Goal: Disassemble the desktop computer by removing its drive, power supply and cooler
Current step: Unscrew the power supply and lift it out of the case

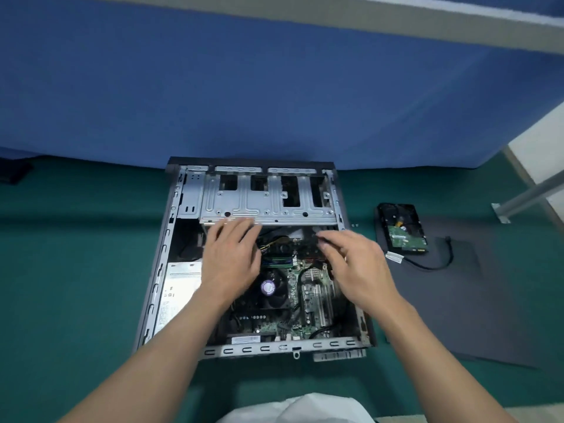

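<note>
The open computer case (158, 264) lies flat on a green surface. Inside it, a grey power supply (178, 294) sits along the left wall, and the black cooler fan (274, 293) with a purple sticker sits on the motherboard (311, 297). A metal drive cage (268, 196) spans the far end. The drive (403, 228) lies outside the case to the right, circuit board up. My left hand (230, 261) hovers over the board near the cage edge, fingers spread. My right hand (355, 267) pinches a small dark connector near the board's far right corner.
A dark side panel (457, 300) lies right of the case, with the drive and a loose black cable (439, 264) on it. Small screws (354, 225) rest between case and drive. A blue partition stands behind, and a metal table leg (518, 199) is at far right.
</note>
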A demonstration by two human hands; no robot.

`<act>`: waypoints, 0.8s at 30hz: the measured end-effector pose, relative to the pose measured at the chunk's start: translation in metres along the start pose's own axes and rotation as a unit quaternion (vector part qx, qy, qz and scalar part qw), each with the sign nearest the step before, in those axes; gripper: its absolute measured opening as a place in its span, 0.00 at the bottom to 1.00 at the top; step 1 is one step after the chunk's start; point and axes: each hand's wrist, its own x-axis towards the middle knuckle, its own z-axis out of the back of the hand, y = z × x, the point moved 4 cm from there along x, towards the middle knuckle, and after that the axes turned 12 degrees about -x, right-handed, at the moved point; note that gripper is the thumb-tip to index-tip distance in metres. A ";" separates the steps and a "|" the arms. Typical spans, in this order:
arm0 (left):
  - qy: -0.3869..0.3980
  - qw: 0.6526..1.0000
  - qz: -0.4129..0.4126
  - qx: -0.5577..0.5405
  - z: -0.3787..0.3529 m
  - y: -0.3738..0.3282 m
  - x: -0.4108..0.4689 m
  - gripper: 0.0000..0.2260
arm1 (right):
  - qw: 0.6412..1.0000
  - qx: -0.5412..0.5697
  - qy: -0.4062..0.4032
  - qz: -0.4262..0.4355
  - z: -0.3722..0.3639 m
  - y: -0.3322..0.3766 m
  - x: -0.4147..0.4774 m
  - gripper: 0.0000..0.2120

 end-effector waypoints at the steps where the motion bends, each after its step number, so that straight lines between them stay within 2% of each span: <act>1: 0.013 1.000 -0.004 -0.028 -0.001 -0.012 0.000 0.19 | 0.999 0.031 -0.015 0.000 0.008 -0.001 0.002 0.10; 4: 0.119 0.979 0.093 -0.140 -0.020 -0.040 -0.002 0.24 | 0.987 0.149 -0.060 -0.020 0.027 -0.005 0.002 0.11; 6: 0.179 0.944 0.191 -0.201 -0.035 -0.051 -0.007 0.31 | 0.972 0.214 -0.097 -0.029 0.042 -0.009 0.001 0.11; 8: 0.211 0.910 0.252 -0.252 -0.047 -0.060 -0.014 0.34 | 0.948 0.278 -0.153 -0.038 0.061 -0.014 -0.001 0.12; 11: 0.270 0.874 0.280 -0.290 -0.059 -0.075 -0.027 0.30 | 0.899 0.384 -0.204 -0.056 0.085 -0.027 -0.005 0.10; 13: 0.294 0.886 0.253 -0.254 -0.064 -0.083 -0.033 0.20 | 0.879 0.428 -0.204 -0.055 0.094 -0.036 -0.007 0.09; 14: 0.294 0.898 0.234 -0.228 -0.064 -0.086 -0.034 0.12 | 0.876 0.436 -0.200 -0.054 0.098 -0.040 -0.009 0.09; 15: 0.289 0.910 0.215 -0.205 -0.063 -0.088 -0.035 0.11 | 0.877 0.437 -0.195 -0.054 0.100 -0.045 -0.010 0.09; 17: 0.283 0.921 0.193 -0.187 -0.062 -0.090 -0.037 0.14 | 0.887 0.420 -0.179 -0.068 0.101 -0.055 -0.012 0.10; 20: 0.242 0.918 0.225 -0.220 -0.055 -0.083 -0.040 0.12 | 0.902 0.406 -0.122 -0.085 0.099 -0.071 -0.015 0.10; 22: 0.157 0.917 0.276 -0.240 -0.041 -0.075 -0.036 0.10 | 0.913 0.397 -0.057 -0.070 0.092 -0.075 -0.018 0.10; 24: 0.025 0.894 0.341 -0.291 -0.019 -0.066 -0.025 0.10 | 0.938 0.342 0.028 -0.053 0.078 -0.073 -0.023 0.10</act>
